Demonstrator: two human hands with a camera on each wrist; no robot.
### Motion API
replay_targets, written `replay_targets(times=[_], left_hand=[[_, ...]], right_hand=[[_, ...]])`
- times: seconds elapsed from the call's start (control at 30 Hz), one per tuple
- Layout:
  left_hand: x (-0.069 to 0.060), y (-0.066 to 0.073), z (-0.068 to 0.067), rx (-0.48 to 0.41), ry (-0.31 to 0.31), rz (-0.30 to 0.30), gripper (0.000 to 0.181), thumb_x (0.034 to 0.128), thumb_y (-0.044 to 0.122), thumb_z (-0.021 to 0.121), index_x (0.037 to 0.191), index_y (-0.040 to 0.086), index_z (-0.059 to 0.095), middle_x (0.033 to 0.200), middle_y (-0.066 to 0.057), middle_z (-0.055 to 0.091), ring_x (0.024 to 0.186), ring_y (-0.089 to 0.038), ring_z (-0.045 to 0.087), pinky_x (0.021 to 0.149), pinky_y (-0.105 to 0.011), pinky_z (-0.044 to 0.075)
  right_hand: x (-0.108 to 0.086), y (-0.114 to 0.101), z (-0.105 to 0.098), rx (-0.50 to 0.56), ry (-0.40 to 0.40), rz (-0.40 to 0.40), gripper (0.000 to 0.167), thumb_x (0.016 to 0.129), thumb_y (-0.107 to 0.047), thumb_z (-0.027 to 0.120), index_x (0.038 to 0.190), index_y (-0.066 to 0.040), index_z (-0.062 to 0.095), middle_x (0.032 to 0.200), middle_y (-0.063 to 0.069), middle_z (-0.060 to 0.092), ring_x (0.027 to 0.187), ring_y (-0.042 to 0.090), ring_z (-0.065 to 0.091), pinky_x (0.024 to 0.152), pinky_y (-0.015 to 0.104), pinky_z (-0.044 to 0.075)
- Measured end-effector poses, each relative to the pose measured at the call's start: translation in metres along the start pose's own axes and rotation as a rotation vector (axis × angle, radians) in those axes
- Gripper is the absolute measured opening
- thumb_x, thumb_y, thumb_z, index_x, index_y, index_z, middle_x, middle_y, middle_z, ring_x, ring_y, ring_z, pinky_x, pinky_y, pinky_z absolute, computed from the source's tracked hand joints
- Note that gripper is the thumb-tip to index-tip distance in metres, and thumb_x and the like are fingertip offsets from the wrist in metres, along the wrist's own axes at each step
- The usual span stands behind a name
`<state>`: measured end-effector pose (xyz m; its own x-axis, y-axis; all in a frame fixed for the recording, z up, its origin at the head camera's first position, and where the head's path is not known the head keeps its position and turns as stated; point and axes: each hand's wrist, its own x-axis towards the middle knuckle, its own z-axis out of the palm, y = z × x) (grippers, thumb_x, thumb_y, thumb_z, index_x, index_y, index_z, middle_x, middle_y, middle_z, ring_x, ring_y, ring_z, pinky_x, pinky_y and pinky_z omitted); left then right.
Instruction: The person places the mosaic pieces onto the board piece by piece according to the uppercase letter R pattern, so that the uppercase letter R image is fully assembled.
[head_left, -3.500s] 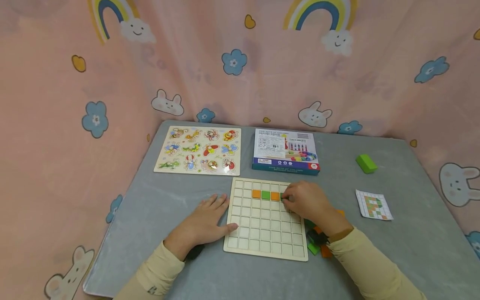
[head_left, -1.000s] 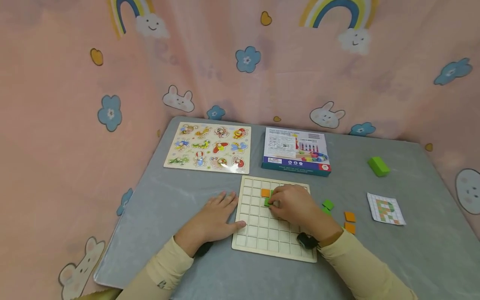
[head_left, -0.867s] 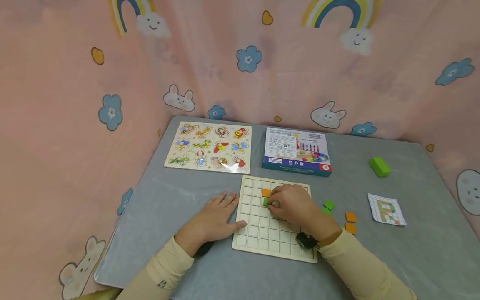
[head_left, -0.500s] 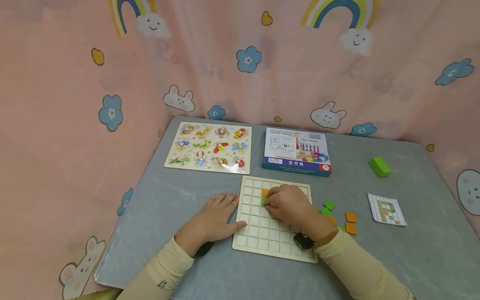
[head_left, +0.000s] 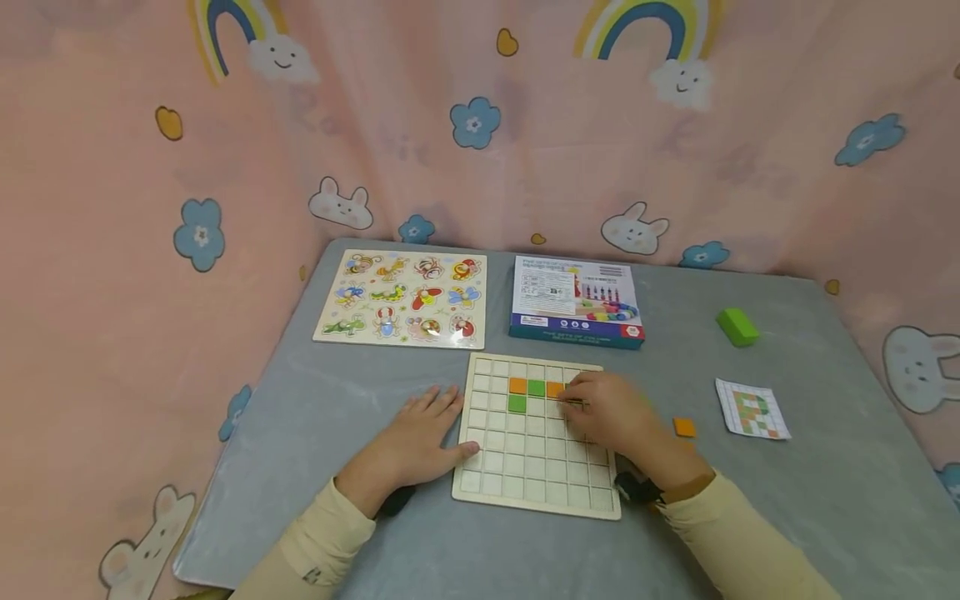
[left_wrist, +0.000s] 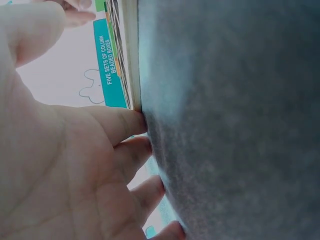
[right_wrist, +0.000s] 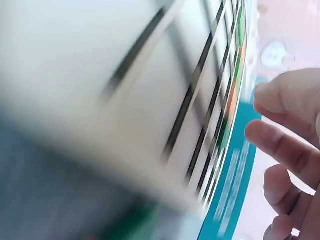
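Rests left hand, poises right hand above grid board

Has insect puzzle beyond left hand. Spreads left fingers, gripping nothing, with thumb over the board's left rim. Has orange tile, green tile and second orange tile left of right hand, with lower green tile below the first. Curves right fingers loosely, pinching nothing visible. Has box beyond right hand, loose tile just right of it, then green block and pattern card.
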<state>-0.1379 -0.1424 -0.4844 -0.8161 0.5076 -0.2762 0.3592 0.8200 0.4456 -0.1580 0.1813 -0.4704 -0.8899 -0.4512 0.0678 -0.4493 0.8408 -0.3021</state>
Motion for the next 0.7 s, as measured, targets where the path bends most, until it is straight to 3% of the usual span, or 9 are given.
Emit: replay_targets(times=[0.23,0.5,0.6,0.7], left_hand=[[0.000,-0.001,0.002,0.002,-0.001,-0.005,0.087,0.1062,0.062,0.054,0.169,0.007,0.029,0.176,-0.009,0.023,0.162,-0.035,0.012,0.128,-0.056,0.014],[0.002,-0.002,0.004,-0.003,0.011,-0.004,0.086,0.1062,0.060,0.055,0.169,0.006,0.031,0.175,-0.010,0.024,0.162,-0.036,0.014,0.128,-0.057,0.015],[0.000,-0.001,0.003,-0.007,0.009,-0.005,0.085,0.1064,0.059,0.056,0.169,0.006,0.031,0.175,-0.010,0.025,0.162,-0.036,0.015,0.128,-0.057,0.015],[-0.002,0.001,0.001,-0.010,0.006,-0.002,0.084,0.1069,0.058,0.056,0.168,0.005,0.031,0.175,-0.011,0.025,0.162,-0.037,0.015,0.128,-0.057,0.015]], right_hand=[[-0.034,0.042,-0.013,-0.022,-0.009,0.152,0.015,0.097,-0.021,0.080,0.108,-0.011,0.085,0.116,0.011,0.076,0.106,0.034,0.071,0.089,0.056,0.060],[-0.066,0.064,-0.025,-0.079,-0.029,0.208,0.009,0.093,-0.020,0.082,0.100,-0.016,0.086,0.114,0.008,0.075,0.102,0.031,0.072,0.076,0.048,0.061],[-0.077,0.070,-0.026,-0.097,0.004,0.216,0.010,0.090,-0.018,0.083,0.099,-0.016,0.085,0.112,0.006,0.076,0.091,0.025,0.071,0.063,0.038,0.058],[-0.089,0.078,-0.027,-0.100,0.012,0.231,0.011,0.088,-0.016,0.083,0.099,-0.016,0.085,0.110,0.005,0.076,0.085,0.022,0.069,0.059,0.034,0.054]])
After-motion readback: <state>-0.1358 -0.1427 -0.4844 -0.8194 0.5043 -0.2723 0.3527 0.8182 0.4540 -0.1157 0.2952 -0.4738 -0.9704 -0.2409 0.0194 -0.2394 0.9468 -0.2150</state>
